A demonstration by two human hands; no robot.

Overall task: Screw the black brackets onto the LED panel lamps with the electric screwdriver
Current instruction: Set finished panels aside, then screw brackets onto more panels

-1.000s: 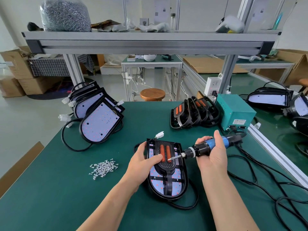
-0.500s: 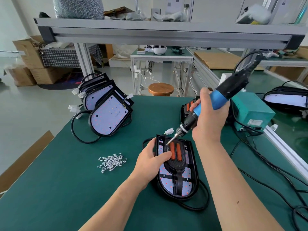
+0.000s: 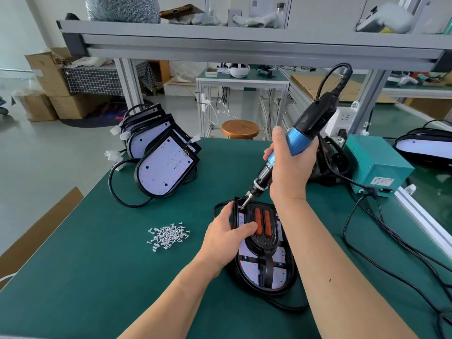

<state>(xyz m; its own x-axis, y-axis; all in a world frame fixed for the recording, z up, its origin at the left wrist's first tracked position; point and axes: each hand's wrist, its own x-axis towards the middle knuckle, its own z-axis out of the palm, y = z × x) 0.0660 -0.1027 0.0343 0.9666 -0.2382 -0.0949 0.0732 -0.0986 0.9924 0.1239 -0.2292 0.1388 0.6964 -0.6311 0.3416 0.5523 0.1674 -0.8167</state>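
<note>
Screwdriver tip at lamp far-left corner; left hand grips edge

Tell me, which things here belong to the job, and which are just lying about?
Job: electric screwdriver in the right hand; LED panel lamp steadied by the left hand; black bracket; loose screws; stacked lamps.
Lying about: wooden stool; cardboard boxes.
</note>
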